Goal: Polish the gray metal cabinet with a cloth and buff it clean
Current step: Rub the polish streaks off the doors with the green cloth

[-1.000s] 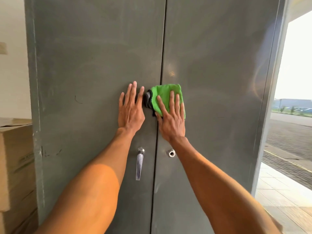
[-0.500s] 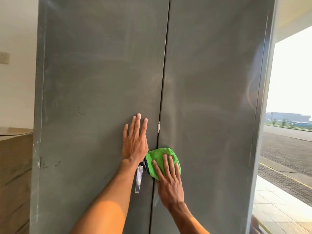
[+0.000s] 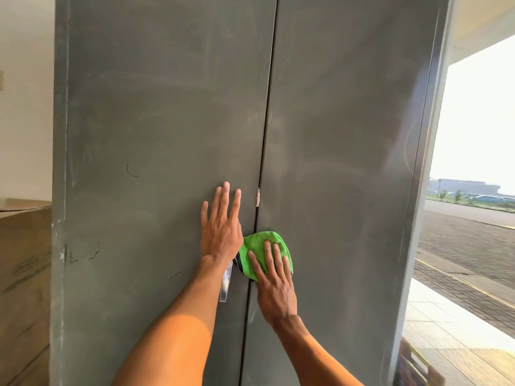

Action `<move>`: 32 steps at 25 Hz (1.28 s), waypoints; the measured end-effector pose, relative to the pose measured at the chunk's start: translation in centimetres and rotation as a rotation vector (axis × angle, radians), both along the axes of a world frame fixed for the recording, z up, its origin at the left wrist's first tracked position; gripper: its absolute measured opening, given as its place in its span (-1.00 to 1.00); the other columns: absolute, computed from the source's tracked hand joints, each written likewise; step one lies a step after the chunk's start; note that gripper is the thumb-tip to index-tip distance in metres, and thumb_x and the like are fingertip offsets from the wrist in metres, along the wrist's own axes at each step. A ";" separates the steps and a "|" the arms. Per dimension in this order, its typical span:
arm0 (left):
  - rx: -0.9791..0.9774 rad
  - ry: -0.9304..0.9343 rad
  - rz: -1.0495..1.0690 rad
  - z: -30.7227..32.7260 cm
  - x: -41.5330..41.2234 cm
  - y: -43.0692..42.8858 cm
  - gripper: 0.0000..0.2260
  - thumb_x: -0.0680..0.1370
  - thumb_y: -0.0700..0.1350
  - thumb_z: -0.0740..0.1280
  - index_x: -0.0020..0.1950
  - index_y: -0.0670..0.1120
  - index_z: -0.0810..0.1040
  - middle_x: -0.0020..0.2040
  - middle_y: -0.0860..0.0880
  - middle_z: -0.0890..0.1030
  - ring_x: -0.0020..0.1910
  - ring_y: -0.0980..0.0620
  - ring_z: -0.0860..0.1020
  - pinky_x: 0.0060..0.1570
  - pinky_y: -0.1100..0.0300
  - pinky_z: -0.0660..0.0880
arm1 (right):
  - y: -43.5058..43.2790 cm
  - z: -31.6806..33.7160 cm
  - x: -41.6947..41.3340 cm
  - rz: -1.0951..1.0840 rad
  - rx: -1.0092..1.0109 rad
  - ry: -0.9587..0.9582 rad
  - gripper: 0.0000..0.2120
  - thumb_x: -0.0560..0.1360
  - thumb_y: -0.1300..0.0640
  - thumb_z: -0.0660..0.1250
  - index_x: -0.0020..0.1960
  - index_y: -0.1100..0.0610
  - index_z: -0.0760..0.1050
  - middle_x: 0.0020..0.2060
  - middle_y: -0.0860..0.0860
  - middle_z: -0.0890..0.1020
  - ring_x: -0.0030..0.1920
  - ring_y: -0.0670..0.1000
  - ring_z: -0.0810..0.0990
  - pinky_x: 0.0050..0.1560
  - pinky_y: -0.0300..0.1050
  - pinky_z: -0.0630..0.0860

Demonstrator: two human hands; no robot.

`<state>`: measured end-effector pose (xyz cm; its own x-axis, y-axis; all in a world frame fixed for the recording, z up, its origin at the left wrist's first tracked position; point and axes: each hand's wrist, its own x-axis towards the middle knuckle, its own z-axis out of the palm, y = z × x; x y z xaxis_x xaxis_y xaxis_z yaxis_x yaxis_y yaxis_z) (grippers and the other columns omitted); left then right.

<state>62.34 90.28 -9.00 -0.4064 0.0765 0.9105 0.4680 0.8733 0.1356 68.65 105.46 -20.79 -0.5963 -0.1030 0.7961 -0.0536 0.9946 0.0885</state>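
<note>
The gray metal cabinet (image 3: 156,112) fills the view, its two tall doors meeting at a dark centre seam. My left hand (image 3: 221,227) lies flat on the left door, fingers straight and pointing up. A folded green cloth (image 3: 256,246) sits on the right door beside the seam. My right hand (image 3: 274,285) presses it flat against the metal with straight fingers. A chrome lever handle (image 3: 225,285) hangs on the left door, partly hidden behind my left wrist.
Stacked cardboard boxes (image 3: 23,274) stand against the wall to the left of the cabinet. To the right the room opens onto a tiled floor (image 3: 446,338) and a paved road (image 3: 468,246) in bright light.
My right hand has slid the cloth down the right door, from well above the handle to beside it. The camera has tilted up, so both hands sit lower in view.
</note>
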 end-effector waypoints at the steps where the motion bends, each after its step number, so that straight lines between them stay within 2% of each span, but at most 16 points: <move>1: 0.003 -0.008 0.005 -0.2 0.0 0.1 -0.33 0.60 -0.18 0.26 0.68 -0.03 0.09 0.70 -0.09 -0.04 0.67 -0.09 0.01 0.56 -0.22 0.13 | 0.0 -0.1 0.0 -0.001 0.006 0.003 -0.06 0.41 0.36 0.38 0.66 -0.08 0.07 0.65 0.11 0.05 0.64 0.20 -0.04 0.56 0.18 0.02; 9: 0.020 -0.104 0.032 -0.8 1.1 1.0 -0.29 0.59 -0.20 0.25 0.69 -0.04 0.02 0.70 -0.10 -0.09 0.67 -0.11 -0.05 0.56 -0.22 0.14 | 0.4 0.2 0.2 0.021 0.012 -0.034 -0.10 0.44 0.34 0.38 0.65 -0.06 0.08 0.64 0.10 0.06 0.64 0.18 -0.02 0.62 0.17 0.03; 12: -0.015 -0.188 0.051 -0.3 2.4 1.1 -0.27 0.58 -0.21 0.27 0.69 -0.05 0.02 0.69 -0.11 -0.10 0.67 -0.12 -0.04 0.55 -0.21 0.14 | 0.6 0.9 0.9 0.100 -0.078 -0.110 -0.16 0.47 0.36 0.35 0.64 -0.04 0.14 0.64 0.06 0.04 0.64 0.14 -0.07 0.60 0.10 -0.03; 14: -0.025 -0.256 0.066 0.5 3.5 1.3 -0.31 0.60 -0.18 0.26 0.69 -0.05 0.04 0.69 -0.12 -0.10 0.67 -0.13 -0.03 0.55 -0.22 0.11 | 0.4 2.0 2.0 0.190 -0.175 -0.175 -0.25 0.52 0.38 0.26 0.63 0.00 0.17 0.63 0.02 -0.02 0.63 0.08 -0.16 0.63 0.05 -0.07; 16: -0.043 -0.344 0.077 1.9 5.0 1.7 -0.39 0.64 -0.12 0.22 0.66 -0.05 0.09 0.69 -0.15 -0.06 0.66 -0.15 0.01 0.56 -0.21 0.05 | 0.1 3.8 3.4 0.308 -0.377 -0.272 -0.36 0.57 0.36 0.20 0.61 0.03 0.23 0.64 0.04 0.04 0.64 0.08 -0.07 0.62 -0.01 -0.01; 18: -0.082 -0.418 0.084 3.6 6.7 2.2 -0.48 0.65 -0.11 0.19 0.62 -0.05 0.21 0.67 -0.17 0.06 0.65 -0.14 0.06 0.57 -0.21 -0.01 | -0.2 6.3 4.4 0.366 -0.639 -0.346 -0.48 0.62 0.29 0.20 0.56 0.05 0.33 0.60 0.09 0.24 0.59 0.12 0.19 0.53 -0.08 0.18; 20: -0.189 -0.522 0.096 5.8 8.5 2.2 -0.56 0.65 -0.12 0.16 0.55 -0.03 0.35 0.62 -0.15 0.23 0.62 -0.13 0.15 0.56 -0.23 -0.02 | -0.7 9.7 5.6 0.407 -0.959 -0.385 -0.58 0.65 0.22 0.22 0.49 0.03 0.43 0.43 0.12 0.51 0.44 0.16 0.45 0.38 -0.08 0.39; 22: -0.198 -0.675 0.036 9.6 9.9 1.8 -0.66 0.67 -0.11 0.10 0.41 -0.04 0.49 0.48 -0.13 0.45 0.50 -0.15 0.35 0.51 -0.19 0.14 | -1.4 14.0 7.8 0.520 -1.296 -0.399 -0.67 0.66 0.23 0.22 0.38 0.04 0.53 0.13 0.06 0.67 0.18 0.11 0.62 0.11 -0.12 0.52; 24: -0.035 -0.801 -0.110 15.4 11.8 1.6 -0.70 0.70 -0.07 0.06 0.25 -0.07 0.55 0.36 -0.19 0.56 0.33 -0.21 0.50 0.36 -0.06 0.36 | -1.6 19.9 10.6 0.664 -1.691 -0.425 -0.72 0.66 0.24 0.22 0.30 0.09 0.58 0.00 0.08 0.70 -0.01 0.07 0.63 -0.07 -0.12 0.53; 25: 0.056 -0.844 -0.187 18.4 12.8 1.7 -0.67 0.72 -0.02 0.04 0.24 -0.10 0.56 0.36 -0.23 0.56 0.31 -0.24 0.51 0.31 -0.01 0.41 | -1.6 22.8 12.0 0.700 -1.875 -0.450 -0.75 0.66 0.23 0.22 0.27 0.10 0.58 0.02 0.12 0.71 -0.03 0.11 0.64 -0.07 -0.08 0.55; 27: 0.152 -0.931 -0.290 23.5 14.6 1.9 -0.56 0.75 0.05 0.01 0.37 -0.17 0.53 0.43 -0.28 0.49 0.40 -0.25 0.46 0.34 0.04 0.36 | -1.4 27.5 14.4 0.742 -2.104 -0.544 -0.75 0.65 0.18 0.24 0.27 0.17 0.58 0.10 0.20 0.70 0.05 0.21 0.67 0.08 0.08 0.59; 29: 0.235 -1.006 -0.340 29.2 15.4 1.8 -0.50 0.75 0.10 -0.01 0.49 -0.18 0.45 0.51 -0.25 0.42 0.49 -0.22 0.39 0.41 0.07 0.29 | -1.0 33.1 15.7 0.771 -2.201 -0.621 -0.68 0.63 0.14 0.23 0.32 0.22 0.56 0.17 0.25 0.67 0.19 0.27 0.64 0.31 0.20 0.50; 32: 0.326 -1.056 -0.482 37.0 14.4 2.0 -0.42 0.64 0.23 0.12 0.49 -0.12 0.49 0.53 -0.17 0.43 0.51 -0.13 0.39 0.51 0.03 0.28 | 0.3 40.9 15.0 0.863 -2.194 -0.679 -0.60 0.59 0.11 0.21 0.34 0.26 0.55 0.21 0.28 0.64 0.27 0.30 0.59 0.42 0.25 0.38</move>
